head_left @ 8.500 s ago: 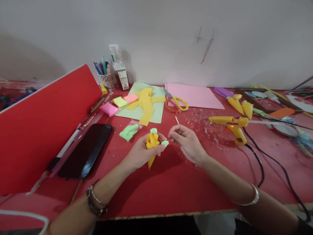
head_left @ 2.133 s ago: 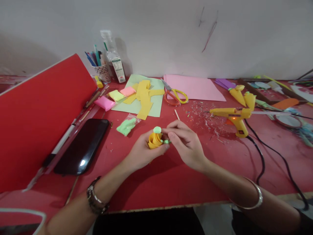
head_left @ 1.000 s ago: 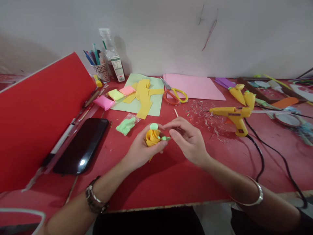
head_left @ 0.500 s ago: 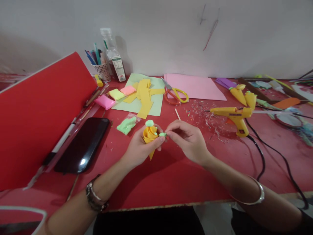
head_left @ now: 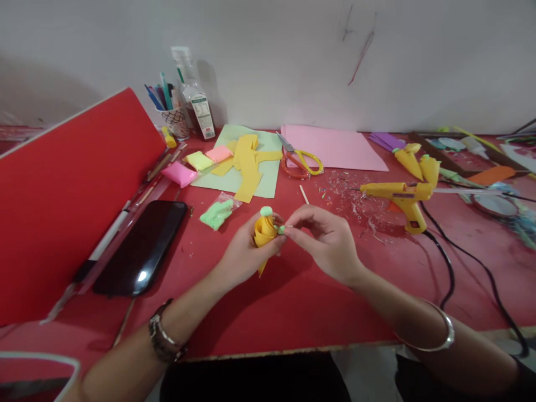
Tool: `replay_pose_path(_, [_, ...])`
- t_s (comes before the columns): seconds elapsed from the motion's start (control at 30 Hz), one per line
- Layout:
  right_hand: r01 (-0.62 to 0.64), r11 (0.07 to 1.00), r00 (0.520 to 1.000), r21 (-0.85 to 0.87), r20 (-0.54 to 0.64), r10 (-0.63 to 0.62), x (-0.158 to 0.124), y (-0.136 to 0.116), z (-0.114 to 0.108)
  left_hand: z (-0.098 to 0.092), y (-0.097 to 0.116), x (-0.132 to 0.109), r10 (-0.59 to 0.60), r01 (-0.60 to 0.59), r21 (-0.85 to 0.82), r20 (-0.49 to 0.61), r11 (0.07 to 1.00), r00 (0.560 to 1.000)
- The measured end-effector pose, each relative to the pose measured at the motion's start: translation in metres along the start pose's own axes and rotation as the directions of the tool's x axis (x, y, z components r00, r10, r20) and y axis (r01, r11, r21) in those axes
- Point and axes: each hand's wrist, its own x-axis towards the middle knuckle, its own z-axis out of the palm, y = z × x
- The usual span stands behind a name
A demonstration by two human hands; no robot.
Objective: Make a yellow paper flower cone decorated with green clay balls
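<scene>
Left hand (head_left: 240, 254) is wrapping the yellow cone (head_left: 264, 230), gripping it above the near part of the red desk (head_left: 259, 318), tip pointing down. Right hand (head_left: 330, 240) is pinching, thumb against forefinger, at a small green lump (head_left: 281, 229) just right of the cone; left thumb is lying close under it.

Progress, as judged: the rolling is looking finished, with layers showing in the cone's mouth. A green dab (head_left: 266, 211) is sitting at its upper rim; cannot tell whether it is sticking to the paper or resting on a fingertip. The green work is seeming only partly done, the lump not yet placed. Well right of the cone, two similar cones (head_left: 430, 168) are lying together, showing touches of green, probably further along. Left of the cone, a bag of green clay (head_left: 216, 215) is holding plenty more; beyond the cone, yellow strips (head_left: 248, 173) are waiting flat.

Writing: far left beyond the cone, a bottle (head_left: 196, 106) is carrying a pale label (head_left: 201, 114), its print too small for reading. Right of the cone, a glue gun (head_left: 396, 192) is showing a dark marking, also illegible.
</scene>
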Motion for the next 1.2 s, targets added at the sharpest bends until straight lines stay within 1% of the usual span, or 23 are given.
replay_pose_path(0.07, [0.049,0.997,0.999,-0.054,0.017,-0.048,-0.0017,-0.0005,0.0002,0.0006,-0.0001,-0.0002,0.007,-0.007,0.008,0.013,1.0,1.0])
replay_pose_path(0.2, [0.126,0.978,0.992,-0.168,0.009,-0.126,-0.002,-0.0006,-0.0016,0.0026,0.0009,-0.001,0.003,-0.003,0.024,0.007,1.0,1.0])
replay_pose_path(0.27, [0.153,0.968,0.988,-0.196,0.011,-0.154,-0.0019,-0.0006,-0.0021,0.0031,0.0005,-0.0012,0.014,-0.014,0.026,0.005,1.0,1.0])
replay_pose_path(0.47, [0.149,0.975,0.989,-0.165,0.032,-0.146,-0.0034,-0.0004,-0.0009,0.0028,-0.0028,-0.0014,0.089,-0.089,-0.021,0.029,0.996,0.996])
replay_pose_path(0.6, [0.155,0.977,0.988,-0.149,0.045,-0.15,-0.004,-0.0002,-0.0005,0.0034,-0.0032,-0.0015,0.098,-0.097,-0.015,0.043,0.995,0.994])
replay_pose_path(0.77, [0.198,0.959,0.98,-0.205,0.059,-0.19,-0.003,-0.0019,-0.0013,0.0036,-0.0041,-0.0019,0.129,-0.129,0.0,0.056,0.992,0.99])
replay_pose_path(0.87, [0.295,0.907,0.956,-0.3,0.089,-0.281,-0.0035,-0.0033,-0.0014,0.0033,-0.0052,-0.0026,0.14,-0.14,0.003,0.075,0.99,0.987])
replay_pose_path(1.0, [0.478,0.765,0.877,-0.431,0.177,-0.448,-0.006,-0.0031,-0.0009,0.0027,-0.0058,-0.0041,0.17,-0.174,0.036,0.095,0.984,0.981])
replay_pose_path(1.07, [0.506,0.73,0.859,-0.459,0.191,-0.475,-0.0067,-0.0022,-0.0004,0.0027,-0.006,-0.0047,0.173,-0.178,0.044,0.097,0.983,0.98])
replay_pose_path(1.2, [0.503,0.728,0.859,-0.465,0.181,-0.478,-0.0061,-0.0005,0.0005,0.0031,-0.0064,-0.0051,0.183,-0.187,0.04,0.095,0.982,0.979])
